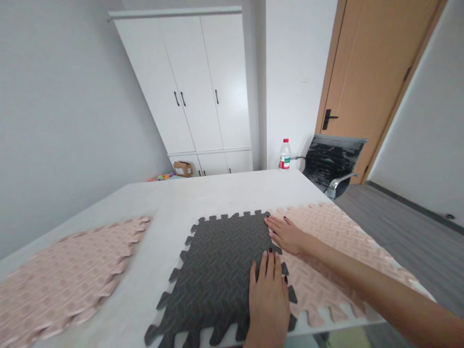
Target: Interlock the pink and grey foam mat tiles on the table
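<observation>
A black foam mat tile (217, 266) with toothed edges lies flat on the white table. Along its right edge it meets a pink foam mat tile (326, 237), with teeth interlocked at least at the far part of the seam. My left hand (268, 295) rests flat on the black tile near the seam's front part, fingers extended. Further along, my right hand (288, 234) lies flat across the seam, its palm on the pink tile and fingertips at the black tile's edge. Parts of the seam are hidden under both hands.
Another pink foam tile (79, 266) lies apart on the left of the table (203, 193). A red-capped bottle (285, 155) stands at the far edge. Beyond are a black chair (331, 159), a cardboard box (183, 168) and a white wardrobe (195, 72).
</observation>
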Demonstrator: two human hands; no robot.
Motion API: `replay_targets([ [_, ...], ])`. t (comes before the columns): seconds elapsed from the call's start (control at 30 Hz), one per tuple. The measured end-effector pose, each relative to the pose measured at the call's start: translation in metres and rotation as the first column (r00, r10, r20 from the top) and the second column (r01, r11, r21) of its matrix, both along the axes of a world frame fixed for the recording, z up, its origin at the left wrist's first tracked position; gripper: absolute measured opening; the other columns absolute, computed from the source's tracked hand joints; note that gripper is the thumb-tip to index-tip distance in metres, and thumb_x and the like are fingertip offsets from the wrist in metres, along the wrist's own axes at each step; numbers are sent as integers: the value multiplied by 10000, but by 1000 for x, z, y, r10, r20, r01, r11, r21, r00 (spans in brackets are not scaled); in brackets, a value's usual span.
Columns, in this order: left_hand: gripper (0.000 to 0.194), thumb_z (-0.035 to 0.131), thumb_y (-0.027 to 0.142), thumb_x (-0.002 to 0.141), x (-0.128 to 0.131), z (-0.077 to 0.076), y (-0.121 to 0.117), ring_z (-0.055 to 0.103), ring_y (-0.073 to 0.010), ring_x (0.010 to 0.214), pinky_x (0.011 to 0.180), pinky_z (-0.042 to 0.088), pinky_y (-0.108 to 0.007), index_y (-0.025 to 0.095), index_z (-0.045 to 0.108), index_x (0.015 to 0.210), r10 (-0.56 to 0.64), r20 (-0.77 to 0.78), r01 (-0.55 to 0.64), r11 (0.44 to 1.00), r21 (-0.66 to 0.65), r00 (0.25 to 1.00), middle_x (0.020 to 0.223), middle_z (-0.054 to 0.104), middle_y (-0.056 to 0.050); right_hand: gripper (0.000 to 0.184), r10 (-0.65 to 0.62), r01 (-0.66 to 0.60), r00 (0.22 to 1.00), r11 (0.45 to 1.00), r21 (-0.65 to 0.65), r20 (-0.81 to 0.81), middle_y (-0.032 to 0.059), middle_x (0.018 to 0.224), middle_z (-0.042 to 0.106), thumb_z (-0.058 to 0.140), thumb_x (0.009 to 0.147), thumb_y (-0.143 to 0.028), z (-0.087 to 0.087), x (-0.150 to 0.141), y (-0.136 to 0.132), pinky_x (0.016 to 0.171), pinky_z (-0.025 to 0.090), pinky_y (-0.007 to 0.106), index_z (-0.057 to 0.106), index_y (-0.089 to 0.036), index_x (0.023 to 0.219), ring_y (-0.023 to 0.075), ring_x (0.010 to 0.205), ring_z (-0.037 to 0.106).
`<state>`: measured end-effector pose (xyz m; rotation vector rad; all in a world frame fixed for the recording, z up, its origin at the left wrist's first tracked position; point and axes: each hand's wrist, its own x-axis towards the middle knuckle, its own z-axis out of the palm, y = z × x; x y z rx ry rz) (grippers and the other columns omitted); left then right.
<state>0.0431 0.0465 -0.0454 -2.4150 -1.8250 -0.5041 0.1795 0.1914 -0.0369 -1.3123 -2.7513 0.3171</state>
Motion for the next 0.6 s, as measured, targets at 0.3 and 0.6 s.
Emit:
replay_targets([
  [0.3,476,380,340,906,3,10,-30,426,-264,1307,1043,429,-524,186,456,1350,-69,-5,68,995,-71,998,1402,469,-73,680,39,-40,999,998,-43,-11,77,1528,227,210,918,-571,6,8,18,1121,190,523,219,-190,1481,225,1403,214],
  [0.6,522,333,383,920,-2,16,-40,343,-269,1355,1079,388,-531,195,375,1404,-104,-7,103,990,-99,995,1467,359,-50,730,7,-7,1000,1000,8,-29,87,1528,231,205,896,-640,-1,13,37,1114,169,534,215,-204,1482,243,1409,190],
])
